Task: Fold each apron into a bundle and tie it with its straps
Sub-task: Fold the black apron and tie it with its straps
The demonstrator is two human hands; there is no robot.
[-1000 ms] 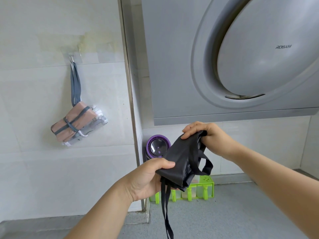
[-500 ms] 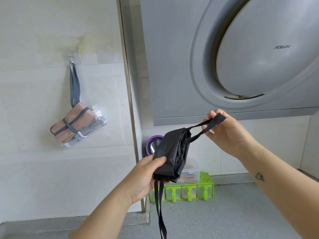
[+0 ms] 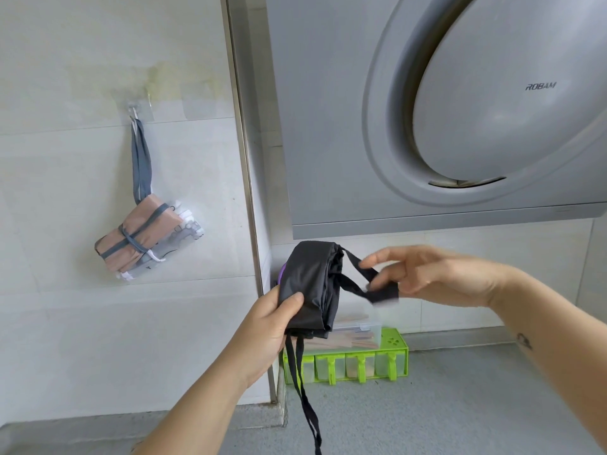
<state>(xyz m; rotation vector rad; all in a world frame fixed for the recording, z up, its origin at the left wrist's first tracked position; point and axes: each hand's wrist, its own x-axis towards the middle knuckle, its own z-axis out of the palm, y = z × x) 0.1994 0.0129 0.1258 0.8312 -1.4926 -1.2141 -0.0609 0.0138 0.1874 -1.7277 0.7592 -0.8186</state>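
A black apron is folded into an upright bundle in mid-air at the centre. My left hand grips its lower part, thumb across the front. Two black straps hang down from below that hand. A loop strap comes off the bundle's upper right side, and my right hand holds the loop's far end between thumb and fingers, the index finger stretched out. On the left wall a pink apron bundle, tied with grey straps, hangs from a hook.
A grey range hood fills the upper right, close above the hands. On the grey counter below stands a green spice rack with a clear box on it. A purple round object peeks out behind the bundle. A metal strip divides the walls.
My right hand has dropped lower and closer to the bundle, slackening the loop strap it held taut up to the right. The bundle stands more upright in my left hand.
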